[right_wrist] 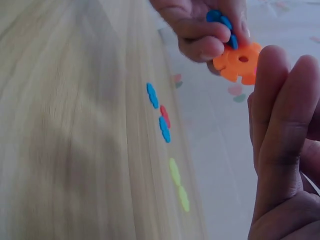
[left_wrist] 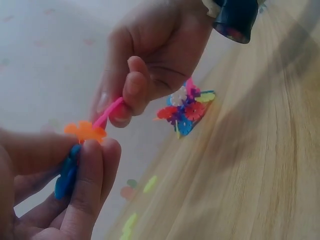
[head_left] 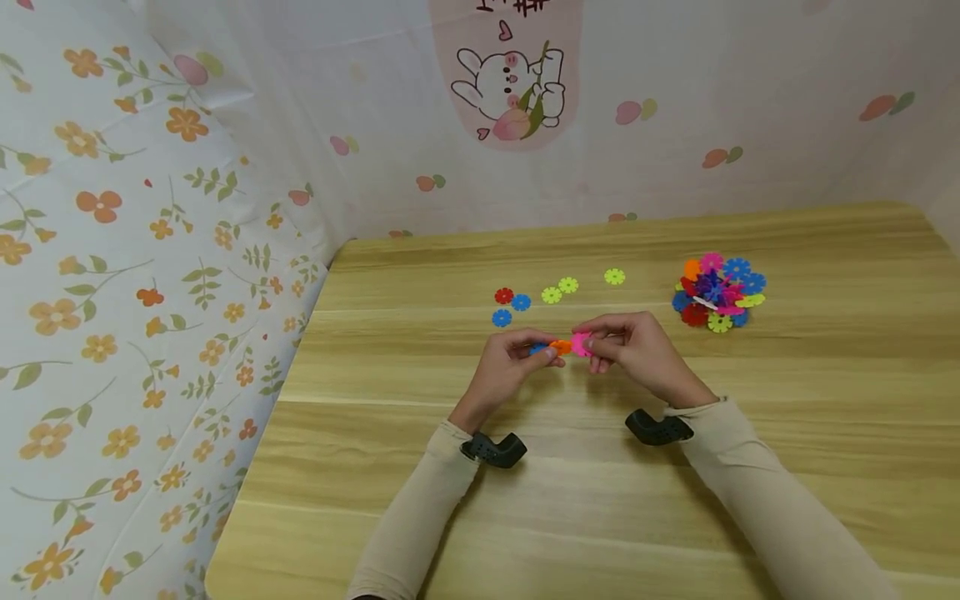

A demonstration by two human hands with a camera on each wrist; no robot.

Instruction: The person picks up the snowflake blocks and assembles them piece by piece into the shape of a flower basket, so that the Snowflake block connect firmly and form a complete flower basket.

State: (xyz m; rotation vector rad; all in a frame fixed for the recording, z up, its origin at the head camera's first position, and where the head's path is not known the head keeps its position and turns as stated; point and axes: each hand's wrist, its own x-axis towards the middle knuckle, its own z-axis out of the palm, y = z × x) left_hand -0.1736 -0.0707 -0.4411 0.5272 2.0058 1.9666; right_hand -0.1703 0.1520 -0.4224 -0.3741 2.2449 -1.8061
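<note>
Both hands meet above the table, with small notched plastic discs between them. In the left wrist view, my left hand (head_left: 508, 365) pinches a blue disc (left_wrist: 67, 172) between thumb and fingers. An orange disc (right_wrist: 240, 61) joins onto that blue one and stands at an angle to it. My right hand (head_left: 633, 350) pinches a pink disc (head_left: 581, 344) by its edge. The pink disc's other edge meets the orange disc; fingers partly hide this contact, so I cannot tell how deep the slots sit.
Beyond the hands lie loose discs: a red one (head_left: 504, 296), two blue ones (head_left: 502, 317), and three yellow-green ones (head_left: 568, 285). At the right stands a cluster of many joined coloured discs (head_left: 718, 292). Patterned cloth (head_left: 375, 100) hangs behind the wooden table (head_left: 360, 350).
</note>
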